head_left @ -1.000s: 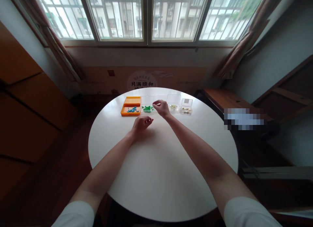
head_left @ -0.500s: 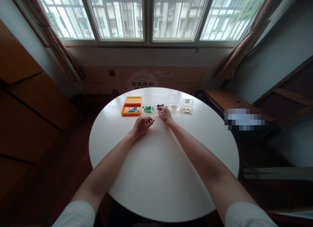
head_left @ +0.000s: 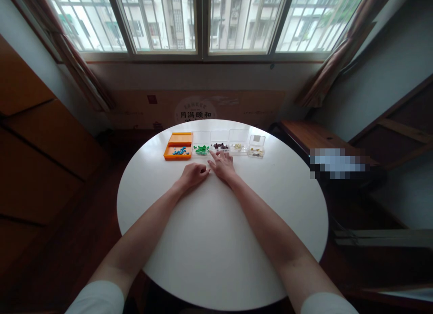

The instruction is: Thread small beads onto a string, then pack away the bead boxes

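Observation:
My left hand [head_left: 194,174] rests on the white table [head_left: 216,242], its fingers curled closed; whatever they may hold is hidden or too small to make out. Close to its right, my right hand [head_left: 222,165] has its fingers spread, just in front of the small clear boxes. Dark brown pieces [head_left: 220,146] lie in the box beyond those fingertips. Green pieces [head_left: 202,149] fill the clear box to the left of it. Farther left, an orange case [head_left: 178,157] stands with its lid up and blue pieces [head_left: 181,151] inside.
Cream pieces [head_left: 237,147] sit in a clear box right of the brown ones. Beyond it a smaller clear box [head_left: 257,153] holds yellowish and grey bits. A wooden bench [head_left: 304,133] stands to the right, and a printed cardboard panel [head_left: 237,106] is behind the table.
My right hand has drawn back from the box of brown pieces and spread its fingers. My left hand has shifted slightly; its fingers stay curled. The whole view has moved a little.

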A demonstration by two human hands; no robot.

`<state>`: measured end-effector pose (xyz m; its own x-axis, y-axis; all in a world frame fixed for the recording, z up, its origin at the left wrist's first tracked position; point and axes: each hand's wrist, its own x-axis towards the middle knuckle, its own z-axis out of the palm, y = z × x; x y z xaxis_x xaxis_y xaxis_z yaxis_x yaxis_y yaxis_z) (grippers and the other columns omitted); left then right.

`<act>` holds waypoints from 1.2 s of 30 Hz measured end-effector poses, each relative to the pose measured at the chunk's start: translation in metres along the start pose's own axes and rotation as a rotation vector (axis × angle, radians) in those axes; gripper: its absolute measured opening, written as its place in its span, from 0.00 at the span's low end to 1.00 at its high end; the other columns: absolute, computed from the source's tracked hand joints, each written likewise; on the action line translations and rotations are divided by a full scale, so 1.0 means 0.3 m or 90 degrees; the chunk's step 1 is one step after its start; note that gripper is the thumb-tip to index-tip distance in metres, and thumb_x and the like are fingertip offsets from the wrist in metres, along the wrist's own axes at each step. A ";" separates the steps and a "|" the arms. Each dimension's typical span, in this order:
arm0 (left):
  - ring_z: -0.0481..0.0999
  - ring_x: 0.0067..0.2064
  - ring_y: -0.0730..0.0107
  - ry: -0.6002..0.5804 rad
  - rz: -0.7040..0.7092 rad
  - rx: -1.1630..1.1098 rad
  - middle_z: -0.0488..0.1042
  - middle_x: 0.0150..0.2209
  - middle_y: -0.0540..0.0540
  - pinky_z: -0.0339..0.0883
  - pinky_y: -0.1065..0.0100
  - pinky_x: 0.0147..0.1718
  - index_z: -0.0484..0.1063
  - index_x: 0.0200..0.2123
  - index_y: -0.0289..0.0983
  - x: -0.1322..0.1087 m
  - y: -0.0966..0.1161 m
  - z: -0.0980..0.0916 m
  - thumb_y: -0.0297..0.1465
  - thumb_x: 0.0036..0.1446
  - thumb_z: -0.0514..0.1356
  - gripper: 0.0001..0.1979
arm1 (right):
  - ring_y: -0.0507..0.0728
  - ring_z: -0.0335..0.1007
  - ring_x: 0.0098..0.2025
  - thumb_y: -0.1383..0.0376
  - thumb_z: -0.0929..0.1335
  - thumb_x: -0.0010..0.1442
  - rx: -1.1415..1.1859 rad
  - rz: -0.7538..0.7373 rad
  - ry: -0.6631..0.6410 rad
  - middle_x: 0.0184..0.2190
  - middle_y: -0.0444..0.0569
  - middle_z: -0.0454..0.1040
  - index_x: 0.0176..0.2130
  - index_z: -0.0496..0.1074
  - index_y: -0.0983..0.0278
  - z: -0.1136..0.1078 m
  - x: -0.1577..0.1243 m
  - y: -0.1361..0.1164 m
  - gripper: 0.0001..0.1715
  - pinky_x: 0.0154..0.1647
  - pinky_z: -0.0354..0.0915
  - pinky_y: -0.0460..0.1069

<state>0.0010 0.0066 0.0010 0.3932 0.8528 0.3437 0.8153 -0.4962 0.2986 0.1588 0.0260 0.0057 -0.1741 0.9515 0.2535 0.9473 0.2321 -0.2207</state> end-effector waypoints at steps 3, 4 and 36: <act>0.61 0.20 0.74 -0.017 0.008 0.002 0.72 0.20 0.45 0.44 0.70 0.23 0.72 0.19 0.35 -0.001 0.005 -0.007 0.41 0.56 0.52 0.21 | 0.65 0.53 0.54 0.51 0.57 0.62 -0.004 0.001 -0.012 0.54 0.53 0.60 0.62 0.52 0.52 0.000 0.002 0.003 0.30 0.52 0.50 0.58; 0.60 0.20 0.74 -0.020 0.006 -0.001 0.72 0.19 0.45 0.44 0.70 0.23 0.72 0.19 0.35 -0.001 0.006 -0.009 0.41 0.56 0.52 0.21 | 0.65 0.52 0.54 0.51 0.57 0.62 -0.005 0.001 -0.016 0.55 0.53 0.60 0.62 0.51 0.51 0.000 0.002 0.005 0.31 0.52 0.49 0.58; 0.62 0.21 0.73 -0.018 0.007 0.001 0.72 0.20 0.46 0.44 0.70 0.23 0.72 0.20 0.36 -0.001 0.008 -0.009 0.41 0.56 0.53 0.19 | 0.67 0.51 0.54 0.48 0.58 0.58 0.001 0.116 0.000 0.56 0.58 0.59 0.63 0.49 0.61 0.017 0.012 0.003 0.39 0.53 0.48 0.59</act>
<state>0.0018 0.0047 0.0039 0.4142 0.8513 0.3221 0.8110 -0.5058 0.2939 0.1576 0.0306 0.0017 0.0002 0.9779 0.2089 0.9626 0.0565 -0.2651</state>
